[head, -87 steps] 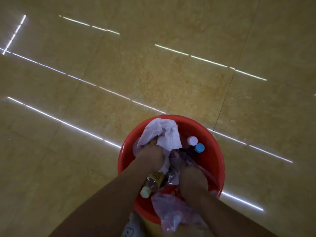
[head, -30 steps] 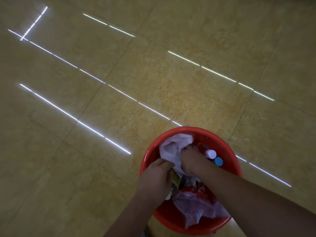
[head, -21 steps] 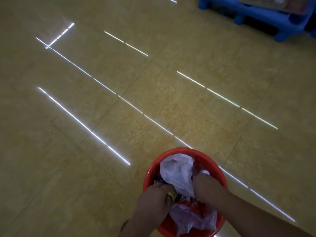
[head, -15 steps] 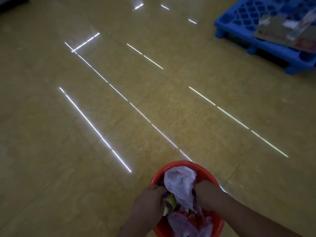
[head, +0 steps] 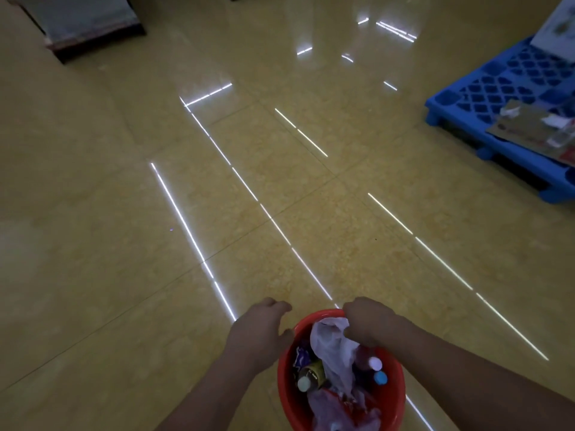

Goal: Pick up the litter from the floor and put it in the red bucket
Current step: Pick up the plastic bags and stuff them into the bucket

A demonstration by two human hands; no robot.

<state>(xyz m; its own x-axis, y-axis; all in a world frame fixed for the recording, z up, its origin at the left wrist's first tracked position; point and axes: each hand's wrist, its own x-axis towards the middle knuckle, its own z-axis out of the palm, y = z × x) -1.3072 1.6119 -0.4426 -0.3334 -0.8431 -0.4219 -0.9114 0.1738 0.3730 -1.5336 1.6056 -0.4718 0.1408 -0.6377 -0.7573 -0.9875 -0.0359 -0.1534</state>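
Observation:
The red bucket (head: 282,379) stands on the tan tiled floor at the bottom centre. It is packed with litter: a crumpled white plastic bag (head: 334,349), a pinkish bag (head: 337,410), and bottles with a pale cap (head: 304,384), a white cap (head: 375,364) and a blue cap (head: 380,378). My left hand (head: 259,329) is outside the bucket by its left rim, fingers loosely curled and holding nothing. My right hand (head: 370,321) is over the far rim, fingers curled at the top of the white bag, which stretches up to it.
A blue plastic pallet (head: 494,88) lies at the right edge with flat cardboard (head: 529,132) and scraps on it. A dark low piece of furniture (head: 84,23) sits at the top left. Bright light streaks reflect off the glossy floor between them.
My left hand has come out of the bucket and now sits beside its left rim. My right hand rose to the far rim with the white bag. The view tilted up, showing the pallet.

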